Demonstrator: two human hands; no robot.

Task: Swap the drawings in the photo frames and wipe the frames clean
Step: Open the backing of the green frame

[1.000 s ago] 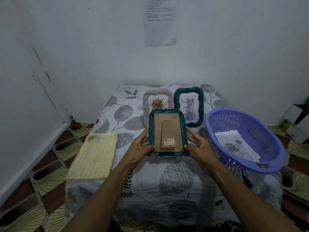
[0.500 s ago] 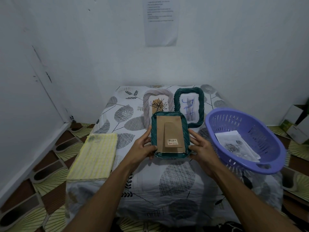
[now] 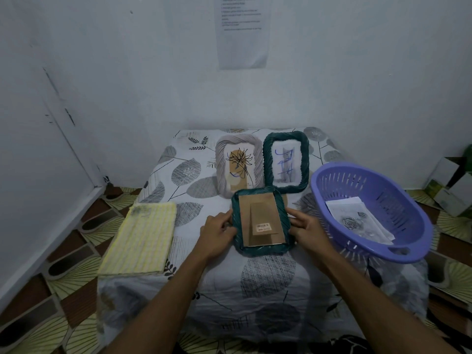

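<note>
- While both hands clasp it, the near frame [image 3: 260, 221] hides its front; only the brown card backing, the folded stand and a small label too blurred to read face up.
- Left hand [image 3: 217, 235] curls round the frame's left edge, right hand [image 3: 305, 229] round the right edge; each grip is pinching the rim, with the fingertips tucked out of sight under it.
- Whether the frame's underside touches the tabletop [image 3: 268, 277] I cannot tell.
- Wall sheet [image 3: 241, 31] carries printed lines too faint to make out, and its top is cut off.
- Boxes [image 3: 449, 192] at the far right are cut by the picture's edge.
- Near frame is dark green with a twisted, rope-like rim and rounded corners.
- Behind it a grey frame [image 3: 238, 164] with the same twisted rim holds a spiky black line drawing on tan, and beside that a second green frame [image 3: 286, 162] holds blue scribbles over a grey picture.
- Purple basket [image 3: 370, 210], slotted plastic and oval, overhangs the right edge and holds loose papers [image 3: 357, 218] with grey rose-like prints.
- Yellow cloth [image 3: 141, 238], ribbed and folded, lies at the left edge.
- Leaf-print fabric covers the tabletop.
- Compared with a second ago, the held frame has tipped from nearly upright to lying flatter and lower, and the hands have come down with it.
</note>
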